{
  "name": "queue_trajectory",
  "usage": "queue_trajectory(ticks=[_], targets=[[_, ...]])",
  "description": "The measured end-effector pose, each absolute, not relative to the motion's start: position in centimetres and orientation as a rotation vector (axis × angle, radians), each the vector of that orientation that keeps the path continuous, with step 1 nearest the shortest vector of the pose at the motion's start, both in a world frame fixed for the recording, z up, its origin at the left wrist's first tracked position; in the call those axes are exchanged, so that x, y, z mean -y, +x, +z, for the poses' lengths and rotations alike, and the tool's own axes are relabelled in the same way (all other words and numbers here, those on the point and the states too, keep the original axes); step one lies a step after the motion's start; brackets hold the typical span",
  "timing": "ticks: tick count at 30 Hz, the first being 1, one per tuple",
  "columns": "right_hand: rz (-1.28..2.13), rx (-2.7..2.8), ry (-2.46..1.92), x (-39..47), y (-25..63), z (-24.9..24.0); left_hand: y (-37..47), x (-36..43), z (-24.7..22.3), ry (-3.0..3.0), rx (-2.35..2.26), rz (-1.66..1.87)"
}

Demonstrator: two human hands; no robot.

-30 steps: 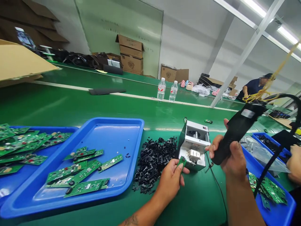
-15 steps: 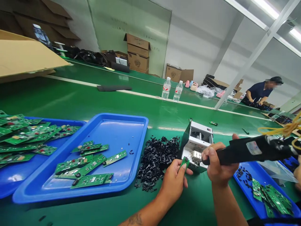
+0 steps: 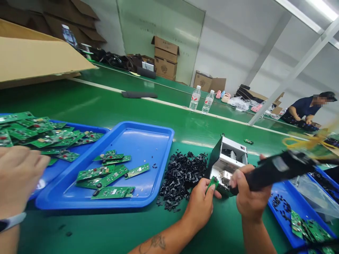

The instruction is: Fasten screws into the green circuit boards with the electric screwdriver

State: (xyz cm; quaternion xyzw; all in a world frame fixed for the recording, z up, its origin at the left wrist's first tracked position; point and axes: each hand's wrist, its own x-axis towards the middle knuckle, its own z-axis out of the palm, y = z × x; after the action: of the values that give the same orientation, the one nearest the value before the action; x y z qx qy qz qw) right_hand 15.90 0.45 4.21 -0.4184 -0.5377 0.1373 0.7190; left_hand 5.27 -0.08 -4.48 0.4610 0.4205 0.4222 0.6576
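Note:
Between the fingers and thumb of my left hand [image 3: 201, 201] is a small green circuit board [image 3: 212, 184], at the front of a white and black machine [image 3: 229, 155]. My right hand [image 3: 250, 194] is wrapped round a black handheld tool [image 3: 278, 171], a pale label on its side. The tool's lower end is at the machine's front, close to the board; its exact tip is hidden by my fingers. A heap of small black parts [image 3: 182, 176] lies left of the machine.
A blue tray [image 3: 137, 141] holds several green boards, with a fuller tray [image 3: 76, 153] beyond it. Another person's hand [image 3: 21, 176] is at the left edge. Two bottles [image 3: 195, 98] stand behind. At the right is another blue tray [image 3: 284, 187]. A person [image 3: 304, 107] bends over the far bench.
The view has swung left. Another person's hand has come in at the left edge. Both my hands keep their grips beside the machine, and the tool is tilted more steeply.

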Motion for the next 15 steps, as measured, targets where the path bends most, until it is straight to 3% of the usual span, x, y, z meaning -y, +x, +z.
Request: queue_trajectory(ticks=[15], targets=[[0.167,1.144,-0.697,-1.4,14.3,4.4,5.5,0.0,-4.7,1.071,-0.993,1.019]])
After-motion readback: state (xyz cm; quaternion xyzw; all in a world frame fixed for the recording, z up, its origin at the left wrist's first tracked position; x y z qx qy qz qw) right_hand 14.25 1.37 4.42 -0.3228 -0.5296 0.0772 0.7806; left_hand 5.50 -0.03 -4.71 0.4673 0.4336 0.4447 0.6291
